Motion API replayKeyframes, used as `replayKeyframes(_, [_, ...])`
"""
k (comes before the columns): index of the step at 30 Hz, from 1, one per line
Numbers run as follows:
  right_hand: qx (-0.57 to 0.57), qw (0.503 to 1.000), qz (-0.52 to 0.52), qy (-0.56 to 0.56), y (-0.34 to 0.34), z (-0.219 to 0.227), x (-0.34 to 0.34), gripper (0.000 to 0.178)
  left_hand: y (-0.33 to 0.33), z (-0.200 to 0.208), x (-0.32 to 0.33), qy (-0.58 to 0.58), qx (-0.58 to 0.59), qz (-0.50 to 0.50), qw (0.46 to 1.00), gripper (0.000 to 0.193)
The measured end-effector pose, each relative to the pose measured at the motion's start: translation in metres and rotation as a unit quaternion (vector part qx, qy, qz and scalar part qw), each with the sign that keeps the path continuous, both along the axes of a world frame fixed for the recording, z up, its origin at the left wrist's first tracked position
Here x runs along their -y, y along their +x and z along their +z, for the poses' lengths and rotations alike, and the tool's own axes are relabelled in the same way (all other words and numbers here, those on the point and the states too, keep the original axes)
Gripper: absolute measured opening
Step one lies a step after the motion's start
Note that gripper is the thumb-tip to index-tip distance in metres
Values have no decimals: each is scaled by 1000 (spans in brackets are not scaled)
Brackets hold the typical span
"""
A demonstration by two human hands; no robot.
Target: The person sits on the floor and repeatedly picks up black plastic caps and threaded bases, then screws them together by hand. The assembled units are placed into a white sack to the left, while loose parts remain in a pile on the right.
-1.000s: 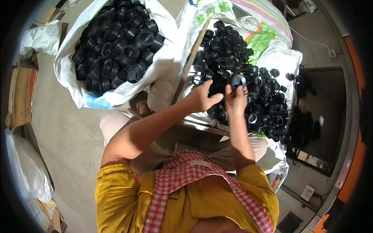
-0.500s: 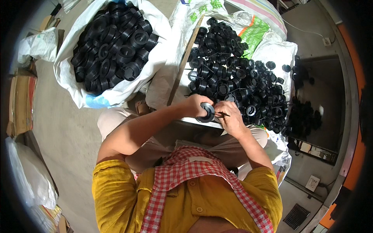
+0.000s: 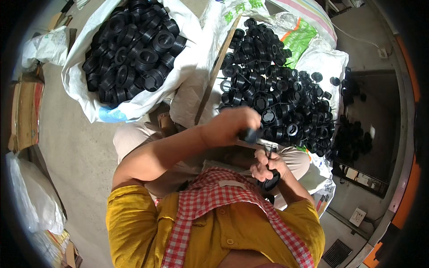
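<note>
My left hand [image 3: 239,123] is closed round a black plastic threaded ring [image 3: 250,135], over the near edge of the work surface. Motion blurs it somewhat. Lower and to the right, above my lap, my right hand [image 3: 276,164] has its fingers curled round a black plastic cap [image 3: 269,180] with a thin stem pointing upward. The two hands are apart. Just beyond them lies a large heap of black plastic parts [image 3: 279,100], rings mixed with thin-stemmed pieces, on white sacking [image 3: 328,60].
A white sack [image 3: 71,85] full of black threaded rings stands at the far left. A wooden strip [image 3: 217,71] runs along the heap's left side. Further right, more black parts [image 3: 353,136] lie in a dark recess. Cardboard [image 3: 27,114] and a plastic bag [image 3: 38,196] line the left.
My hands have come apart: the right one has dropped toward my lap with the stemmed cap, while the left one has shifted slightly right, still holding a ring.
</note>
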State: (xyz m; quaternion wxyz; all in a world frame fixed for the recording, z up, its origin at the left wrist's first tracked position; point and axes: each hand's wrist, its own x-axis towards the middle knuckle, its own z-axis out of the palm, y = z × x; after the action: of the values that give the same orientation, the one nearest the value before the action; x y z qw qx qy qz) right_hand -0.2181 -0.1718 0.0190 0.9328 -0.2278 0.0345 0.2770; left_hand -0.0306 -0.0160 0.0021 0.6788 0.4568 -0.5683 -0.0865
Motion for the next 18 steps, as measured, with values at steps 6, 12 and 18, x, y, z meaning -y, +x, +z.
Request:
replayKeyframes(6, [-26,910,-410,-56,46,-33,-15,25,-24,-5,4,279,-534,-162,782,44])
replayKeyframes(12, [128,739,-470,-465,88,-41,-29,9,-14,-2,-2,255,-588,-143,754,58])
replayKeyframes(18, [51,444,-457,-769,113,-116,30,31,19,26,-6,469,273,303,783,38])
